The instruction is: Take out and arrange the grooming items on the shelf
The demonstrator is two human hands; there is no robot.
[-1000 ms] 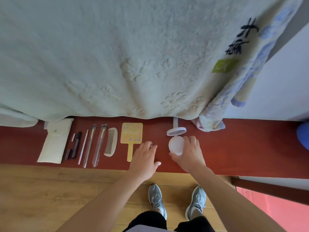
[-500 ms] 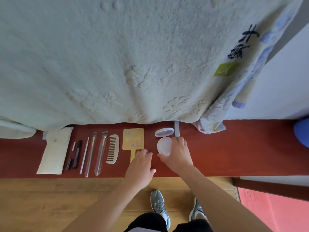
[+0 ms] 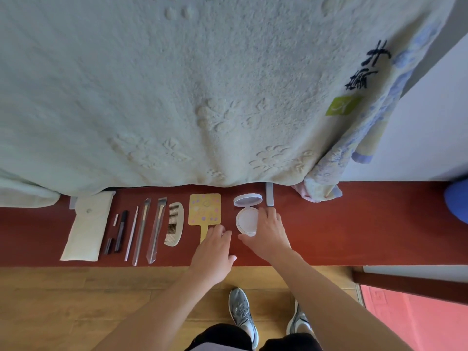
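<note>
Curling round the open, white-filled compact (image 3: 247,220), right hand (image 3: 269,235) grips; left hand (image 3: 212,253) relaxed.

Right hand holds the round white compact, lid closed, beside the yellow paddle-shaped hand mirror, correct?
No. In the head view the round white compact has its lid open; the right hand holds it beside the yellow paddle-shaped hand mirror.

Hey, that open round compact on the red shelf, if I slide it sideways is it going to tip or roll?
Probably not roll: the compact lies flat on the shelf. Its raised lid is hinged, so it may flop or snap shut when nudged. It looks like smooth light plastic, likely to slide easily.
</note>
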